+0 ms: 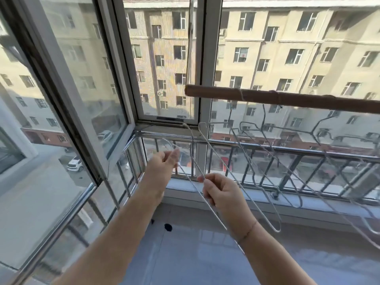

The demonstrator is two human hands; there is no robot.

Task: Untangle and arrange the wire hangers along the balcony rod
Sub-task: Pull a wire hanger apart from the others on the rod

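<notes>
The right hand (pixel 221 192) pinches one thin wire hanger (pixel 244 177) at thumb and forefinger while the left hand (pixel 164 163) grips another strand of the same tangle (wires crossing between both hands), below the brown balcony rod (pixel 287 98) where more hangers (pixel 320 132) dangle.

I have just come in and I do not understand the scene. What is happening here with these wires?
A person stands at a balcony window and holds white wire hangers in both hands. The left hand grips one wire, and the right hand pinches another between the fingertips. These hangers are off the brown rod. More hangers hang from the rod on the right, crowded and overlapping.
</notes>
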